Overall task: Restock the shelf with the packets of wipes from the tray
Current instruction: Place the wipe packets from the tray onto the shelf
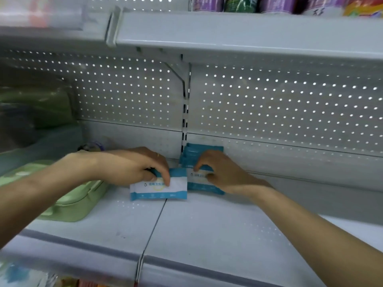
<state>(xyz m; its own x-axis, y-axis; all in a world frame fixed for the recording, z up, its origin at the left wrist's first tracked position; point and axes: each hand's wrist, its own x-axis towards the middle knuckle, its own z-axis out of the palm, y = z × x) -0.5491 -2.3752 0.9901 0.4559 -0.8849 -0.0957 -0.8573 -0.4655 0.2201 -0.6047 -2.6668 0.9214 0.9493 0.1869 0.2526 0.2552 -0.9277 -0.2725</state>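
Two blue-and-white packets of wipes stand side by side on the grey shelf (207, 224). My left hand (136, 168) grips the left packet (159, 188) from above, fingers curled over its top edge. My right hand (219, 172) holds the right packet (200, 184), thumb on its white label. Behind the right packet, more blue packets (199, 151) lean against the shelf's perforated back wall. The tray is not in view.
A pale green pouch (72, 206) lies on the shelf to the left, under my left forearm. Blurred green and grey goods fill the far left. Above is another shelf (248, 36) carrying purple and green packs. The shelf's front lip (186, 266) runs below.
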